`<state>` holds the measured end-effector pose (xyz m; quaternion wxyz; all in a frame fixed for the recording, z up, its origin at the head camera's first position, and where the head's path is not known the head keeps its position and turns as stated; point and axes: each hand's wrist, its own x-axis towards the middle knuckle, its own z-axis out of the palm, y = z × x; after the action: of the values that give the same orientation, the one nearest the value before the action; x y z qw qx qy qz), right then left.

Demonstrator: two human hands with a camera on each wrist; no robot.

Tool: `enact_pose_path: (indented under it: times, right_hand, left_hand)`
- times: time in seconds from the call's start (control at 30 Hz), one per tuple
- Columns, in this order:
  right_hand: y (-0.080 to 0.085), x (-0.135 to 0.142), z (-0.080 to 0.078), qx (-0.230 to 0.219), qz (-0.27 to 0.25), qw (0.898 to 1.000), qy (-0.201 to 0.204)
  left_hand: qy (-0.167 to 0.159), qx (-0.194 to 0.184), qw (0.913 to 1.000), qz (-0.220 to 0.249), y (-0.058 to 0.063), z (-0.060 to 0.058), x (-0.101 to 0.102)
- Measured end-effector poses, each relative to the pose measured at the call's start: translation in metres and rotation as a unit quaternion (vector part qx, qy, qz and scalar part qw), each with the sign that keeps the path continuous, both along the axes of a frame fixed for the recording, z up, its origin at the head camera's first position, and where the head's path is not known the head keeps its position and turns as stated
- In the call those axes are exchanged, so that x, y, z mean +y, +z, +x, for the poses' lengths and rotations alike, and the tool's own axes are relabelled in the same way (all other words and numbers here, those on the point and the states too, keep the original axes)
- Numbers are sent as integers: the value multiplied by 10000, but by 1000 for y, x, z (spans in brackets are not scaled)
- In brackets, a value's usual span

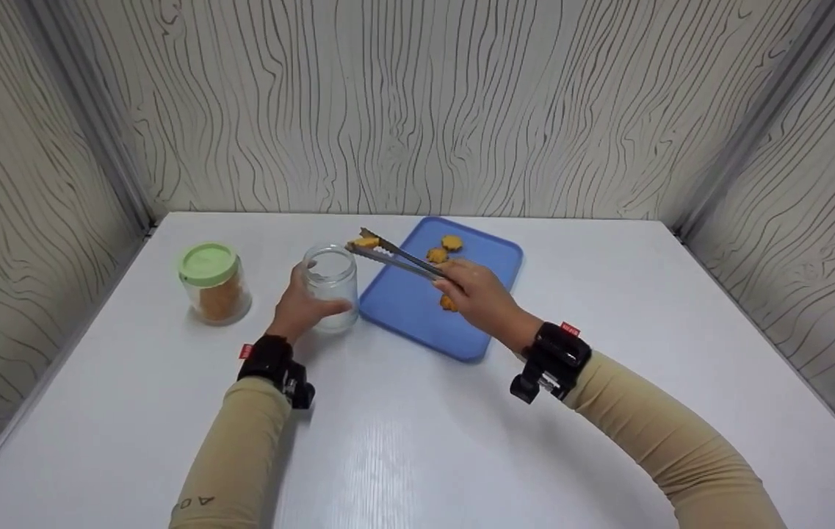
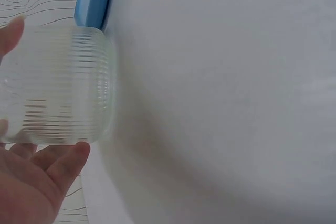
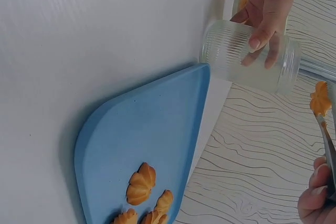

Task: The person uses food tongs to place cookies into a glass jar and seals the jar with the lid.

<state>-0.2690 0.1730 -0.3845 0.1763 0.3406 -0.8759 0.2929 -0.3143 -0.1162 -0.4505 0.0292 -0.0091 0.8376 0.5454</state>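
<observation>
My left hand (image 1: pixel 308 305) grips an upright clear glass jar (image 1: pixel 332 283) round its side, thumb across the front; no lid is on it. In the left wrist view the ribbed glass jar (image 2: pixel 63 87) has fingers below and the thumb above. My right hand (image 1: pixel 479 297) holds metal tongs (image 1: pixel 402 261), which pinch a golden cookie (image 1: pixel 366 242) just right of the jar's mouth. The right wrist view shows that cookie (image 3: pixel 319 99) between the tongs' tips, apart from the jar. Several cookies (image 1: pixel 451 242) lie on a blue tray (image 1: pixel 417 316), partly hidden by my right hand.
Left of my left hand stands a jar with a green lid (image 1: pixel 208 264), holding orange-brown contents. The white table (image 1: pixel 402 433) runs back to a wood-grain patterned wall (image 1: pixel 402 110), with similar panels on both sides. The tray's left corner lies close beside the glass jar.
</observation>
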Motion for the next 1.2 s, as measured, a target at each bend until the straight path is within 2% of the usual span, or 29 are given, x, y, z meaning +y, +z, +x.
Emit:
enact_pose_path:
  times: [0.2, 0.43, 0.67, 0.77, 0.9, 1.07, 1.2]
  right_hand:
    - [-1, -8, -1, -38, -108, 9998, 165]
    - [-3, -17, -3, 360, -63, 9991, 233]
    - [-5, -25, -3, -125, -204, 9994, 264]
    - [-6, -23, -2, -173, -250, 9993, 230]
    - [-5, -18, -1, -157, -230, 9995, 120]
    - [-6, -5, 1, -502, -366, 9980, 60]
    - [-8, 7, 2, -609, -257, 9977, -179]
  left_hand:
    - [2, 109, 9999, -129, -1, -1, 0]
    - [44, 99, 9998, -154, -2, 0, 0]
    - [-9, 182, 9998, -88, -1, 0, 0]
    - [-30, 292, 9995, -69, -2, 0, 0]
    - [-33, 376, 9993, -31, -2, 2, 0]
    - [-104, 382, 9992, -58, -1, 3, -1]
    - [-130, 377, 9992, -103, -3, 0, -3]
